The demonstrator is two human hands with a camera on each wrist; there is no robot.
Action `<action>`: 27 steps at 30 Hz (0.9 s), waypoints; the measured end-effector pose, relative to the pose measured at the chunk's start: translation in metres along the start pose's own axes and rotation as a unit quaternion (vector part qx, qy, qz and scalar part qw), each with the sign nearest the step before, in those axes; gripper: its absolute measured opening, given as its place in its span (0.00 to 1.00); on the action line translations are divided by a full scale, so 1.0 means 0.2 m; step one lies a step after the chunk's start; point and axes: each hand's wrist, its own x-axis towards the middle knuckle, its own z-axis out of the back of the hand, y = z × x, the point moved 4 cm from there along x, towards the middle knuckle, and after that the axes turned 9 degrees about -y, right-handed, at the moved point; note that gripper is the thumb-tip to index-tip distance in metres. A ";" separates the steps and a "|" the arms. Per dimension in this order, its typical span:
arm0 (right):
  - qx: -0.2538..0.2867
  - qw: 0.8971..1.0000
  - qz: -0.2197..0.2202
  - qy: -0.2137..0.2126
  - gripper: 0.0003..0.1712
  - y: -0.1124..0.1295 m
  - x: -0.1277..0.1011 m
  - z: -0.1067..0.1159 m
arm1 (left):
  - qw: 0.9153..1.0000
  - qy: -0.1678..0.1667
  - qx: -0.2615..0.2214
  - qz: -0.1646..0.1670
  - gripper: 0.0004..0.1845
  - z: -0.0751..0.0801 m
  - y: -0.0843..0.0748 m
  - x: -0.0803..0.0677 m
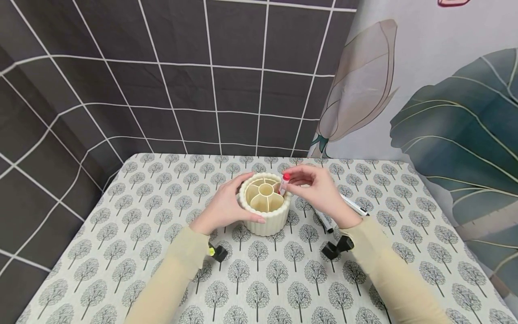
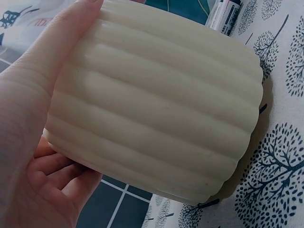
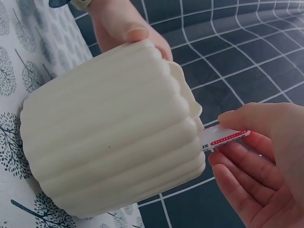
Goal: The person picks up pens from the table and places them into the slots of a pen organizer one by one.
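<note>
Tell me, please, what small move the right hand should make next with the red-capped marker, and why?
Probably let the marker slide down and release it: the right hand pinches it upright with its lower end already inside a compartment of the ribbed holder, which the left hand steadies.

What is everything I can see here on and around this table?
Ribbed holder: one, cream, round with divided compartments, standing mid-table.
Red-capped marker: one, white barrel, upright at the holder's right rim, lower end inside.
Loose pens: two, white with dark parts, lying on the cloth behind the right wrist.
Tablecloth: one, pale with grey tree print, covering the table.
Grid backdrop: one, dark grey with white lines, behind and left.
Leaf-print cloth: one, pale with green leaves, at right.
Wrist cameras: two, black, under the beige sleeves.
Left hand: one, fingers curled round the holder's left side.
Right hand: one, fingers pinching the marker.
</note>
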 end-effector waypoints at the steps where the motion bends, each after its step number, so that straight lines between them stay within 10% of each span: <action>1: -0.001 1.000 -0.002 0.001 0.18 0.00 0.00 0.00 | 1.000 0.000 0.000 0.001 0.70 0.00 0.00 0.00; 12: -0.002 1.000 -0.001 -0.004 0.20 -0.01 -0.02 0.06 | 1.000 0.000 0.015 -0.001 0.70 0.00 0.00 0.00; 27: -0.084 0.992 -0.070 -0.065 0.23 -0.22 -0.14 0.42 | 1.000 0.007 0.002 0.003 0.67 0.04 0.02 -0.05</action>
